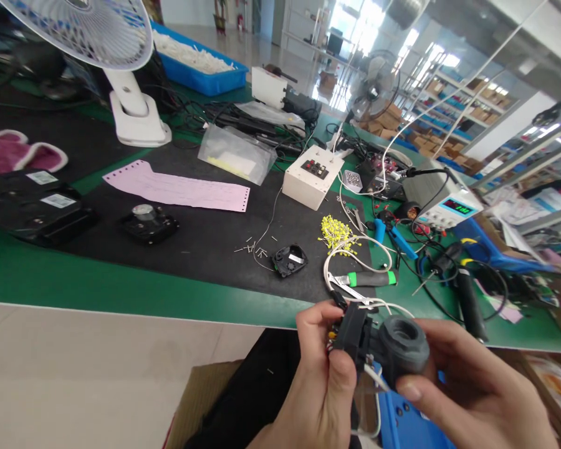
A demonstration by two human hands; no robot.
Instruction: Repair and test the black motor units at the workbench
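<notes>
My left hand (325,368) is closed on a flat black housing (354,332) with a cable plug at its top and small coloured wires at its side. My right hand (477,380) is closed around a dark grey ring-shaped fitting (404,343), round and hollow in the middle. The two parts meet between my hands; whether they are joined I cannot tell. A white cable (330,268) runs from the plug over the bench. Beyond my hands lie a green-and-black-handled tool (371,278), a wrench (350,290) and a small black fan-like part (290,259).
Yellow-ended pieces (336,235) and loose screws (257,249) lie on the black mat (206,249). Behind stand a white box (313,178) with terminals and a power supply (444,199). Further left are a pink paper strip (177,190), a black motor-like part (149,224) and a white fan (135,115).
</notes>
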